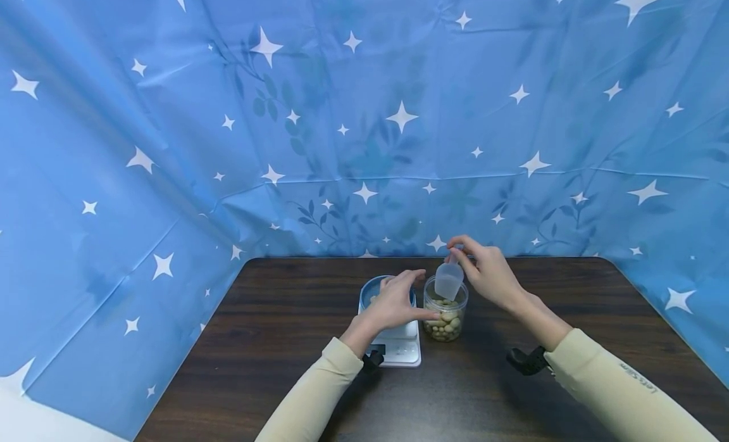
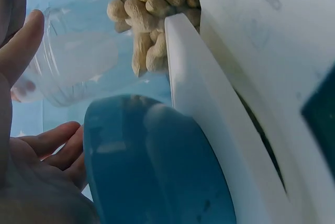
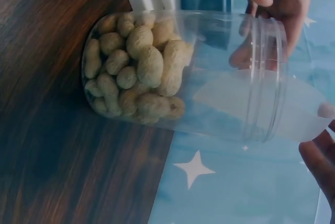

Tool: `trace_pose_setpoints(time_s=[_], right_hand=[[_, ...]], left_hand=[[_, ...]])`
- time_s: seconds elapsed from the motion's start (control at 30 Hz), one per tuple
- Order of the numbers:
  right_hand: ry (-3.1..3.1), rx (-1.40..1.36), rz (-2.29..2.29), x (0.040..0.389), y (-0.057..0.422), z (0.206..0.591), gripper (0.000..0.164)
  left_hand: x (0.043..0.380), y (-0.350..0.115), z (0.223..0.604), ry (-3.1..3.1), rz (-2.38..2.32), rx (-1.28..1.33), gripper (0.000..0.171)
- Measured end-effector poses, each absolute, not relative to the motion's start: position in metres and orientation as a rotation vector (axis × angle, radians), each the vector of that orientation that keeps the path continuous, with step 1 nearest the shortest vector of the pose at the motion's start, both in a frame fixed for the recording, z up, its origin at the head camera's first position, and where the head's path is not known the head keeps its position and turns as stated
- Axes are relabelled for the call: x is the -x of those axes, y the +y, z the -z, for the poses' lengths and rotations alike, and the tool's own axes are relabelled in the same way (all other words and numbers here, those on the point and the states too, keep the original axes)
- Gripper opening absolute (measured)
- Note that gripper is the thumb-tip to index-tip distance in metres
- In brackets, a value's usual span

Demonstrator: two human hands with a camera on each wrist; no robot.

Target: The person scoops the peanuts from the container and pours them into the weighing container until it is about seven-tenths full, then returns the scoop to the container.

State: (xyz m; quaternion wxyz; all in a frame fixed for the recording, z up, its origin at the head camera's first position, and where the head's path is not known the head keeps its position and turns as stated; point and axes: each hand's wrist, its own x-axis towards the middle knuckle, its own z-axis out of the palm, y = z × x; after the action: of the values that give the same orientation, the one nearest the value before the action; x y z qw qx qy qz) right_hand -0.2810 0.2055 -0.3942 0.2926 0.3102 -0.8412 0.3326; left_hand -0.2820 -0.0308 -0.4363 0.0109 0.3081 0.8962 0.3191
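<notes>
A clear screw-neck jar stands upright on the table, holding peanuts in its lower part. My right hand pinches a translucent white plastic scoop from above, its cup tilted down into the jar's mouth, above the peanuts. Between a blue bowl and the jar is my left hand, fingers extended and spread apart. Its thumb points at the jar's near side, and the other fingers reach past the bowl. In the head view this hand hides part of the bowl.
The blue bowl sits on a white kitchen scale, just left of the jar. Both rest on a dark wood-grain table. A blue star-patterned cloth hangs directly behind the table's far edge.
</notes>
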Motion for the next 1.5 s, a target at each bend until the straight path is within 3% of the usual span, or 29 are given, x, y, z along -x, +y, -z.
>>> trace_pose_setpoints(time_s=[0.33,0.67,1.5], right_hand=[[-2.255,-0.982,-0.656,0.281,0.202,0.396,0.018],[-2.347,-1.018,-0.756,0.284,0.202,0.404,0.015],[-2.463,-0.512,-1.064,0.279,0.185,0.404,0.014]], left_hand=[[0.283,-0.018,0.436,2.795,-0.942,-0.987,0.091],[0.283,-0.015,0.438,2.794,-0.939,-0.983,0.089],[0.285,-0.018,0.438,2.734,-1.024,-1.018,0.08]])
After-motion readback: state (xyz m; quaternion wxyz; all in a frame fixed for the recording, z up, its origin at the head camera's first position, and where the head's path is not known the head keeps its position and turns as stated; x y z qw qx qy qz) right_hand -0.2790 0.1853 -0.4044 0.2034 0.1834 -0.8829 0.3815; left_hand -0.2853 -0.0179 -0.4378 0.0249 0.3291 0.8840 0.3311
